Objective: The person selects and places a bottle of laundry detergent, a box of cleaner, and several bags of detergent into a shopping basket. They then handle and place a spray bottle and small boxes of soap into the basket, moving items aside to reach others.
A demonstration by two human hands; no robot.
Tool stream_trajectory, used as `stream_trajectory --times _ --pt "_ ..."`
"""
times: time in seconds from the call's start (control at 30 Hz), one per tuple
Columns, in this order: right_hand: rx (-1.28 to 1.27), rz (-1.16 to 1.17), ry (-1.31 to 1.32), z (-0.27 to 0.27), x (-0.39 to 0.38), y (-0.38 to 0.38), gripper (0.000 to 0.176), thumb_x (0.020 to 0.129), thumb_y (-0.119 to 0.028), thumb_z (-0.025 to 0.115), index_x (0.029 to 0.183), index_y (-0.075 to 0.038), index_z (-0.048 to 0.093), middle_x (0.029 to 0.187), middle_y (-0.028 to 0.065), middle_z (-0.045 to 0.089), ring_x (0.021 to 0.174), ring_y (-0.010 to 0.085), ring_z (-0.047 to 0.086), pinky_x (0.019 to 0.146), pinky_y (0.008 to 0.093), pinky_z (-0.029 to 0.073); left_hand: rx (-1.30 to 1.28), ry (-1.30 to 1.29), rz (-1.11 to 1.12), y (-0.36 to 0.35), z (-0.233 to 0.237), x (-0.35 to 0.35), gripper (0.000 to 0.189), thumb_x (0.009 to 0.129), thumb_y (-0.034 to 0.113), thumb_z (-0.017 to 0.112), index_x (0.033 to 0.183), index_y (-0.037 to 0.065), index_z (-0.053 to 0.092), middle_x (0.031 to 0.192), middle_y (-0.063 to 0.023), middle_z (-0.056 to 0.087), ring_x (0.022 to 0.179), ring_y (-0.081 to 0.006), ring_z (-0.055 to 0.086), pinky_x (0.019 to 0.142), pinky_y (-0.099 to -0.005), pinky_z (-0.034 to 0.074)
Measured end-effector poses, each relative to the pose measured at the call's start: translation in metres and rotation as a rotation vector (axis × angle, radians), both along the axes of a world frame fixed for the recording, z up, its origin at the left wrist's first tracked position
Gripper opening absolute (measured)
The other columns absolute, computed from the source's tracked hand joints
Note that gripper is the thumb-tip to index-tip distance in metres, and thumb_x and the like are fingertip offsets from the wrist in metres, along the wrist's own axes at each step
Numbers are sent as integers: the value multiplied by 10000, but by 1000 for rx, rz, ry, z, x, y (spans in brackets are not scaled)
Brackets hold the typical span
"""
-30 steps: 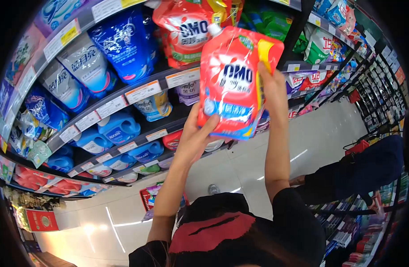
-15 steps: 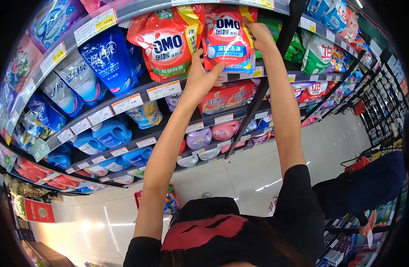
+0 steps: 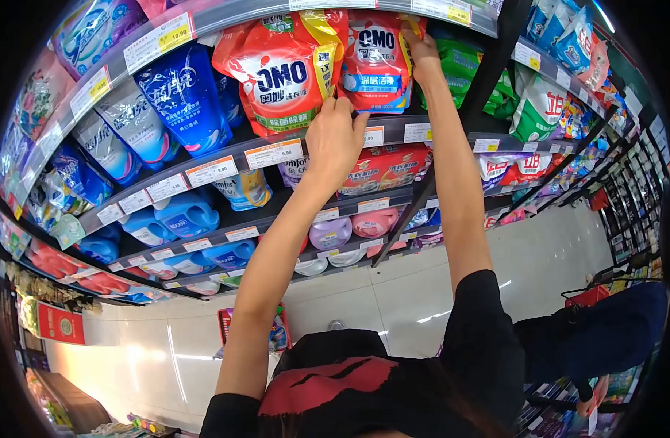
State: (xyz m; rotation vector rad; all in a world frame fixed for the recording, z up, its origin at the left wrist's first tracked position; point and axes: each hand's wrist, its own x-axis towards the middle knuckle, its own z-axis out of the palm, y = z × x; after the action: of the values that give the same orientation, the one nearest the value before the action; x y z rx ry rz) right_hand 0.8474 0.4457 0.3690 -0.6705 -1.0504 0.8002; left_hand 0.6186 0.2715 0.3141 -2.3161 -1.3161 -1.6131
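A smaller red OMO laundry detergent pouch (image 3: 376, 62) with a blue band stands on the shelf. My right hand (image 3: 424, 58) is closed on its upper right edge. Directly left of it leans a larger red OMO pouch (image 3: 280, 77) with a yellow strip and a green base. My left hand (image 3: 333, 139) is at the lower right corner of this larger pouch, below the gap between the two. Its fingers point upward against the pouch, the thumb held apart from them; the fingertips are partly hidden.
Blue detergent pouches (image 3: 185, 102) stand to the left, green pouches (image 3: 459, 69) to the right behind a dark upright (image 3: 484, 62). Lower shelves hold bottles (image 3: 185, 215) and boxes. A red basket (image 3: 224, 321) sits on the floor. Another person in dark clothes (image 3: 598, 332) is at right.
The smaller pouch has moved back, deeper into the shelf beside the larger one. My left hand has let go of its lower edge and shifted to the larger pouch's corner.
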Motion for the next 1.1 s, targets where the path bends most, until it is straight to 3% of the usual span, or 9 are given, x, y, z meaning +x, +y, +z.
stream_trajectory --times 0.17,0.3,0.4,0.63,0.73,0.87,1.0,1.07,1.1 --pt "67 86 22 1 -4 -18 252 845 -169 640 1056 -41 586 939 55 645 799 140 623 724 280 502 38 -3 -23 10 1 12 178 782 178 651 790 15 579 787 -129 548 712 -320 571 632 -409 451" --pt "104 157 74 -4 -8 -45 313 853 -202 635 1112 -46 553 1057 58 612 941 138 592 814 299 484 96 29 -99 8 -1 14 162 779 158 650 798 14 577 812 -126 530 734 -316 569 638 -403 450" --pt "153 321 117 -11 -3 -48 313 860 -192 624 1124 -47 538 1051 53 610 943 143 593 815 307 489 110 24 -111 6 -3 17 149 777 140 649 810 12 579 831 -129 524 754 -314 568 644 -397 451" --pt "165 432 141 -28 15 -15 345 889 -286 578 1145 -64 519 1053 58 612 970 158 590 850 323 481 75 -9 -207 -7 -7 10 115 784 97 630 832 6 579 847 -130 520 772 -317 566 663 -393 455" --pt "180 372 184 -17 -12 -53 392 898 -336 551 1173 -60 504 1084 60 603 993 173 584 870 336 474 11 0 -274 -27 -16 0 96 788 76 618 836 4 576 854 -129 520 781 -321 563 663 -390 459" --pt "137 308 136 -18 -11 -50 489 886 -426 524 1191 -45 490 1119 70 591 1017 195 576 885 357 463 -54 43 -389 -69 -52 -21 73 794 62 602 833 7 575 865 -127 526 781 -329 562 651 -390 461" --pt "102 259 209 -22 -8 -44 487 893 -423 510 1192 -38 493 1123 83 591 1020 191 577 889 351 459 -364 130 -437 -109 -113 -56 66 796 60 591 841 14 574 875 -122 535 779 -332 565 654 -394 465" --pt "148 215 213 -21 -16 -50 440 864 -470 529 1062 -77 547 940 29 603 846 123 581 739 289 478 -521 133 -406 -127 -150 -74 73 796 65 589 849 18 574 867 -122 541 785 -332 567 658 -401 467" --pt "117 72 166 -24 -10 -45 266 873 -348 538 947 -92 545 820 1 545 719 109 527 643 274 451 -544 140 -409 -132 -170 -83 87 799 78 586 865 22 574 862 -125 546 790 -333 572 664 -403 474"
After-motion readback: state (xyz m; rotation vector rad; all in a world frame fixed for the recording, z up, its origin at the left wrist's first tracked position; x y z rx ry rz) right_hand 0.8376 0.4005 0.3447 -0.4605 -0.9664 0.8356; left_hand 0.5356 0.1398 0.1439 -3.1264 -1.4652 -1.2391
